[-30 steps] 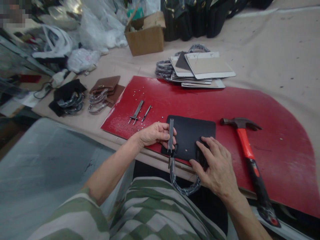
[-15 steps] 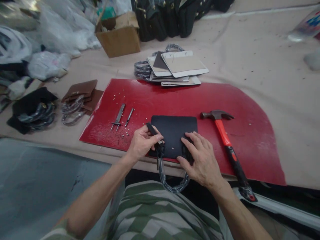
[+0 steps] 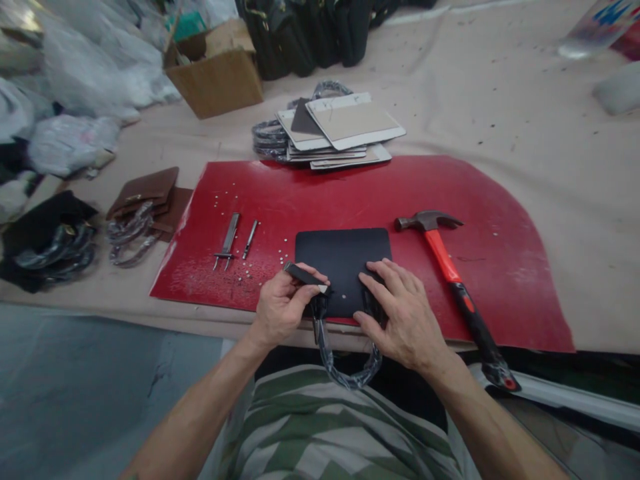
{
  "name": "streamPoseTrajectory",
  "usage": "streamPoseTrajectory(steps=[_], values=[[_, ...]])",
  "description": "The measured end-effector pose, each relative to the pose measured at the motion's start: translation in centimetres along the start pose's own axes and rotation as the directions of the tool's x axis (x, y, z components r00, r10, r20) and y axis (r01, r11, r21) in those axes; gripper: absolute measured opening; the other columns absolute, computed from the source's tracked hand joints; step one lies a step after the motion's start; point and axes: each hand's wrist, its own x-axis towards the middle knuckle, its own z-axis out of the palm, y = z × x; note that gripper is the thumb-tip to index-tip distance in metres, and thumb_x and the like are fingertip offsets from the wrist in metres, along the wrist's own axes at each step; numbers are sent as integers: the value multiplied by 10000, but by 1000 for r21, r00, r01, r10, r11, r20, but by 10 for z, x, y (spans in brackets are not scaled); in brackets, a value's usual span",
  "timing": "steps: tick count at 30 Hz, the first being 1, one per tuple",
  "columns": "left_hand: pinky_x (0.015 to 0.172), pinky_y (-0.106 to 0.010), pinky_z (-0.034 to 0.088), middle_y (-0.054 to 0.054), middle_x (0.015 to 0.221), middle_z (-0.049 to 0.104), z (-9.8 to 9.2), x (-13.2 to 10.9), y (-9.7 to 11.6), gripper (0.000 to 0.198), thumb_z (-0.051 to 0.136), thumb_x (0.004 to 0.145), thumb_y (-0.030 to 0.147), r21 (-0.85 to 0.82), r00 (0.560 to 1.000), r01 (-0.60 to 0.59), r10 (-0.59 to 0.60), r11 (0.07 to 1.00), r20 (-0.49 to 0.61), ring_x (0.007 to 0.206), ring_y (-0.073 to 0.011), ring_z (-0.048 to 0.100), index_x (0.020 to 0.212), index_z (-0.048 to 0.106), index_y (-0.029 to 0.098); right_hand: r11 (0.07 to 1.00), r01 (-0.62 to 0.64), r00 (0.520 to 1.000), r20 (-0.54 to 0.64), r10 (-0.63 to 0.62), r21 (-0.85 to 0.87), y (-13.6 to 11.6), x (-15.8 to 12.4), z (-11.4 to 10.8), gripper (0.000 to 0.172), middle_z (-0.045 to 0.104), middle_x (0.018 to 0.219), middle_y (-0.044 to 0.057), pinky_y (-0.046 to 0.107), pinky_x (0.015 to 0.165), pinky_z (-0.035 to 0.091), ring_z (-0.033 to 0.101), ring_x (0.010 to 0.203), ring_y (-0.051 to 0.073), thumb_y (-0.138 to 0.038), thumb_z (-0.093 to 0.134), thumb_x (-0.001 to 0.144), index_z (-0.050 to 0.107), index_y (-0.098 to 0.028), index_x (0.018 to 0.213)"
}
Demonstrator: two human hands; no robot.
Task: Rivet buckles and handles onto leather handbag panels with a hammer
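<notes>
A black leather-like panel (image 3: pixel 345 252) lies flat near the front edge of a red mat (image 3: pixel 325 193). My left hand (image 3: pixel 284 300) pinches a dark flat strip (image 3: pixel 303 274) with a pale tip, tilted over the panel's left side. A plastic-wrapped bag handle (image 3: pixel 353 381) loops off the table edge toward my body; its left end sits just below the strip. My right hand (image 3: pixel 407 310) rests with spread fingers on the panel's right side, over the handle's other end, which is partly hidden. One tiny pale piece shows on the panel between my hands.
A claw hammer (image 3: pixel 443 248) lies to the right, its grip past the table edge. Left are a two-pronged tool (image 3: pixel 229 239), a small metal rod (image 3: pixel 251 240) and scattered tiny pieces. Stacked pale panels (image 3: pixel 350 127), brown pieces (image 3: pixel 147 189) and a cardboard box (image 3: pixel 216 83) stand around.
The dark strip in my left hand has tipped from steep to flatter, its pale tip now turned toward the panel. My right hand stays in place. The whole view has shifted slightly.
</notes>
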Motion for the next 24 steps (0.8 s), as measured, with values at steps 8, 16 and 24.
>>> streamPoseTrajectory(steps=[8, 16, 24], values=[[857, -292, 597, -49, 961, 758, 9, 0, -6, 121, 646, 917, 260, 88, 996, -81, 78, 993, 35, 907, -182, 732, 1006, 642, 179, 1000, 3, 1000, 8, -3, -15, 0, -1, 1, 530, 484, 1460, 166, 538, 1141, 327, 365, 1397, 359, -395, 628, 873, 573, -135, 1331], [856, -290, 581, -62, 941, 740, 11, -2, -5, 110, 590, 921, 188, 386, 943, -329, 321, 862, 87, 913, -180, 713, 983, 679, 178, 1000, 2, 1000, -3, -2, -10, 0, -1, 1, 524, 489, 1455, 172, 544, 1138, 334, 373, 1391, 360, -396, 633, 871, 586, -129, 1320], [833, -288, 580, -63, 967, 734, 12, -4, -8, 155, 529, 959, 201, 504, 896, -432, 420, 748, 145, 928, -182, 707, 1022, 669, 189, 1000, 4, 1000, -10, -4, -14, 1, -2, 2, 529, 483, 1462, 166, 544, 1134, 336, 367, 1399, 365, -410, 628, 878, 581, -142, 1332]])
